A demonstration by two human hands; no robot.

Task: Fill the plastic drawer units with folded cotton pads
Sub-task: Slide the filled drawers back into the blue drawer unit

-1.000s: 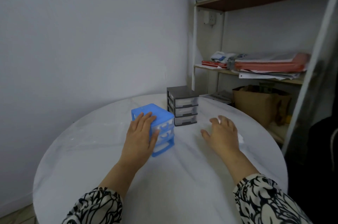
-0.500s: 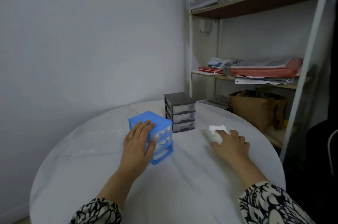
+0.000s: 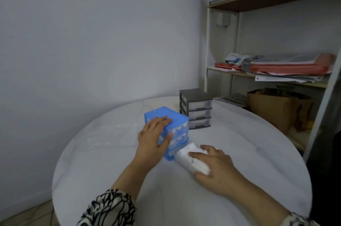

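Cotton pads (image 3: pixel 191 159) under curled right hand (image 3: pixel 215 166)

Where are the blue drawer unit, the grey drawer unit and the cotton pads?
blue drawer unit (image 3: pixel 175 117): head view, bare top panel.
grey drawer unit (image 3: pixel 195 94): head view, top panel.
cotton pads (image 3: pixel 186 152): head view, exposed upper face.

Single head-worn wide-angle view, no second camera to overlap with. It looked forward and down across the round white counter (image 3: pixel 114 170) toward the wall corner. Both forearms entered from the bottom edge; left hand (image 3: pixel 153 139) and right hand (image 3: pixel 215 166) sat close, mid-frame. Shelf unit (image 3: pixel 276 0) filled the right side, bowed by lens distortion.
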